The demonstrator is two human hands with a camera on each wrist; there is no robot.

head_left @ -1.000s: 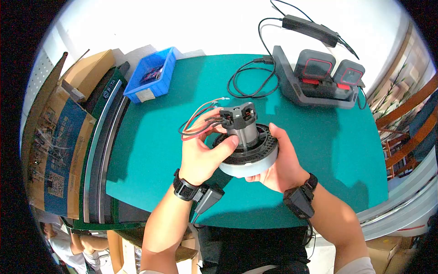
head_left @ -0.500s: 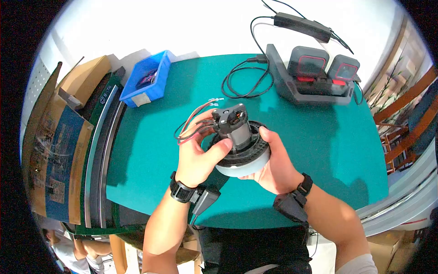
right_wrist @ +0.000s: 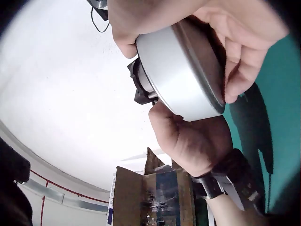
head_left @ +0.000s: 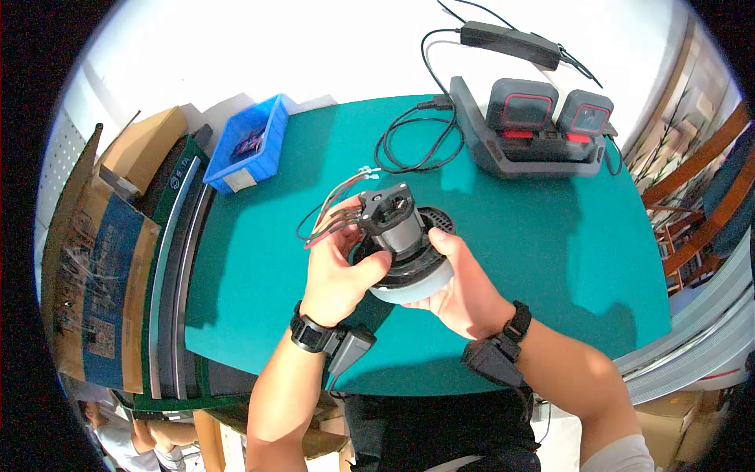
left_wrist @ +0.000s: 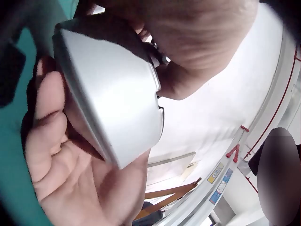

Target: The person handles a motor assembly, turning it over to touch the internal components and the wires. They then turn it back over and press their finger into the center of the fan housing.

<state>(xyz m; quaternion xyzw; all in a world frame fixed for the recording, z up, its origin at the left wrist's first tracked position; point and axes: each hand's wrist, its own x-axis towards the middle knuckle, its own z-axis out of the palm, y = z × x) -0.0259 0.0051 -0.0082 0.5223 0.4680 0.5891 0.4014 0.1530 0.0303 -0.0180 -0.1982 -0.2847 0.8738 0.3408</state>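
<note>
Both hands hold an electric motor [head_left: 395,228] up over the green table, its black-capped end raised and tilted toward the left. Below the grey cylindrical body is a wide black perforated plate with a silver round housing [left_wrist: 113,94] under it. My left hand [head_left: 334,275] grips the left side, thumb against the base of the body. Around the right rim curls my right hand [head_left: 469,289], thumb on top and fingers beneath the silver housing. Several loose wires [head_left: 343,219], red, black and white, loop out over the left hand and end in small connectors.
A blue bin [head_left: 250,149] with small parts stands at the table's back left. At the back right sits a dark case [head_left: 535,164] with red-trimmed units, beside a coiled black cable [head_left: 421,168] and a power adapter [head_left: 510,45]. Cardboard boxes [head_left: 102,291] line the left edge.
The motor has tilted and turned slightly leftward in both hands, which keep their hold. The whole head view has shifted, so the table items appear a little farther left.
</note>
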